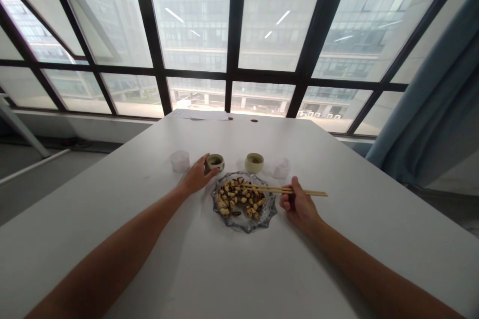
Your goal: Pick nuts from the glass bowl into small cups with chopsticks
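Note:
My left hand (198, 175) is wrapped around the near left side of a small patterned cup (216, 163), which has something dark inside. In my right hand (300, 205) is a pair of wooden chopsticks (277, 190), pinched between the fingers. Their tips reach left into a scalloped clear glass plate (270, 219). Pale shelled-looking nuts (223, 204) and dark seeds (236, 213) lie mixed on the plate. Whether the tips grip a piece is too small to tell. Behind the plate, a second small greenish cup (254, 163) stands upright, touched by neither hand.
Clear plastic containers stand at either side, one left (180, 161) and one right (282, 168). Papers (200, 115) and two dark round spots lie at the far edge of the white table (232, 279). Beyond are windows, with a blue curtain (422, 99) at right.

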The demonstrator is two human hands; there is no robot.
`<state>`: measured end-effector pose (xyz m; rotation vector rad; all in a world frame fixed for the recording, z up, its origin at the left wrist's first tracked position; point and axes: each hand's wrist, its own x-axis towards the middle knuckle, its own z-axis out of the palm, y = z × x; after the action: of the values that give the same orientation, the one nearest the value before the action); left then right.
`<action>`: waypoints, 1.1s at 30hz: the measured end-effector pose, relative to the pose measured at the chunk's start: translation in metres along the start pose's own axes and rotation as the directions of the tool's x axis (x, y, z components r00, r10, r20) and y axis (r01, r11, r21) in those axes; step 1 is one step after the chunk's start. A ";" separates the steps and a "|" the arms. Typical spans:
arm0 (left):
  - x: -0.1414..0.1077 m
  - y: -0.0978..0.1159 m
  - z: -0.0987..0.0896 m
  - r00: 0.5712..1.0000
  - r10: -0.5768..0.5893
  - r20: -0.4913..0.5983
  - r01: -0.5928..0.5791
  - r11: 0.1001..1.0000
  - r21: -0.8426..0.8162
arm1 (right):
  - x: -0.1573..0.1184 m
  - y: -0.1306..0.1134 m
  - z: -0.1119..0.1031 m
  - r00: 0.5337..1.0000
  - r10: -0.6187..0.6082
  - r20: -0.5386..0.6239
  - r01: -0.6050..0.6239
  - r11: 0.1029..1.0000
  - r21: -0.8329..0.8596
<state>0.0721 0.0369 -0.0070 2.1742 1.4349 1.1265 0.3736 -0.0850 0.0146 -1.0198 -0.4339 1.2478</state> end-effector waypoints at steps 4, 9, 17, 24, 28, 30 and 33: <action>0.000 0.001 -0.001 1.000 -0.016 0.012 0.016 1.000 -0.003 | -0.001 -0.002 0.000 1.000 -0.008 0.012 0.009 1.000 -0.017; -0.001 0.002 -0.002 1.000 -0.027 0.013 0.027 1.000 -0.011 | -0.003 -0.002 0.002 1.000 -0.028 0.010 0.028 0.999 -0.032; -0.001 0.004 -0.001 1.000 -0.013 0.020 0.013 1.000 -0.011 | 0.001 -0.001 -0.002 0.996 -0.078 0.039 0.081 0.994 -0.074; -0.001 0.003 0.001 1.000 0.018 0.005 -0.018 1.000 0.004 | 0.003 -0.001 -0.004 0.991 -0.122 0.052 0.126 0.988 -0.085; -0.001 0.000 0.003 0.999 0.043 -0.004 -0.042 0.999 0.019 | 0.004 -0.001 -0.006 0.988 -0.142 0.059 0.147 0.986 -0.083; -0.002 0.000 0.004 0.999 0.050 -0.010 -0.049 0.999 0.022 | 0.005 -0.001 -0.006 0.988 -0.146 0.058 0.150 0.985 -0.081; -0.004 0.002 0.002 0.999 0.047 -0.006 -0.047 0.998 0.035 | 0.006 -0.001 -0.006 0.988 -0.152 0.037 0.155 0.985 -0.080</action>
<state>0.0747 0.0329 -0.0088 2.2410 1.4241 1.1340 0.3806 -0.0824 0.0108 -1.0186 -0.5820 1.1163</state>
